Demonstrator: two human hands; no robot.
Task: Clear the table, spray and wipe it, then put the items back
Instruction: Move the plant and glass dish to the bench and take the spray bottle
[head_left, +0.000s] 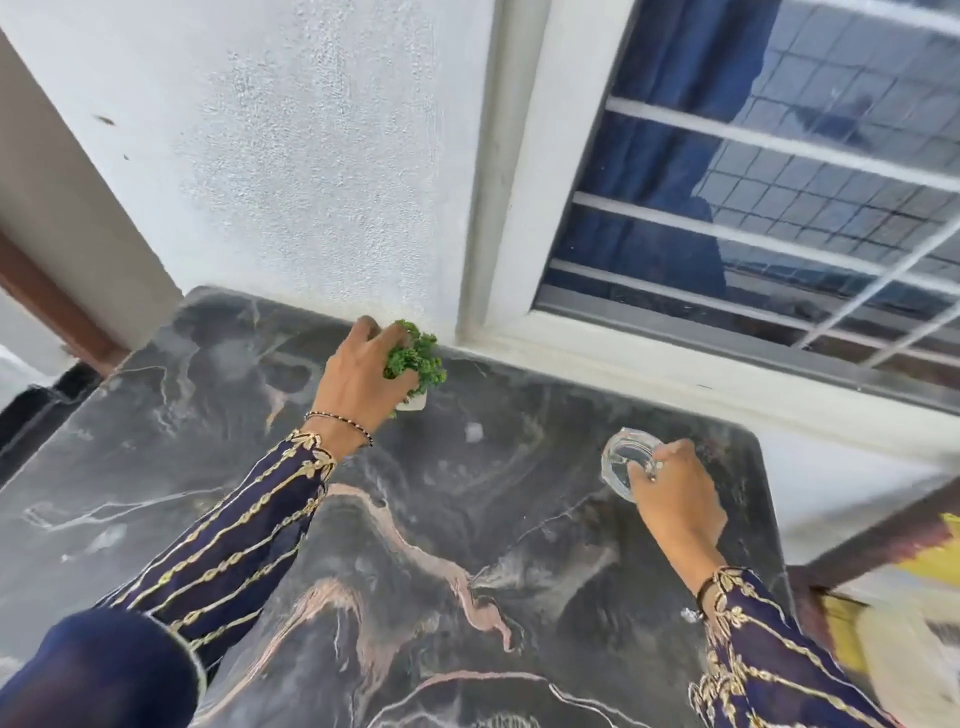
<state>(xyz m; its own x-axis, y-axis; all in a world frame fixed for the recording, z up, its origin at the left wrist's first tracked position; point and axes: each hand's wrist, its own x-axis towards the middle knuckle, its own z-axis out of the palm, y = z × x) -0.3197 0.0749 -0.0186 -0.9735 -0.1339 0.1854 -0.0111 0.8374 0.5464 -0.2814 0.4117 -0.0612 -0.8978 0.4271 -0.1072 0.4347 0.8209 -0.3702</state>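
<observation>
Reaching across a dark, marble-patterned table, a person has both hands on objects. The left hand is over a small green plant in a white pot, with its fingers curled into the foliage and gripping it. The plant stands at the table's far edge, close to a rough white wall and just left of a window with white bars. The right hand is near the far right corner of the table. Its fingertips and thumb pinch the rim of a clear glass. The glass looks tilted, though blur makes it hard to tell whether it touches the table. Both arms wear navy sleeves stitched with gold leaves, and a thin beaded bracelet circles the left wrist.
</observation>
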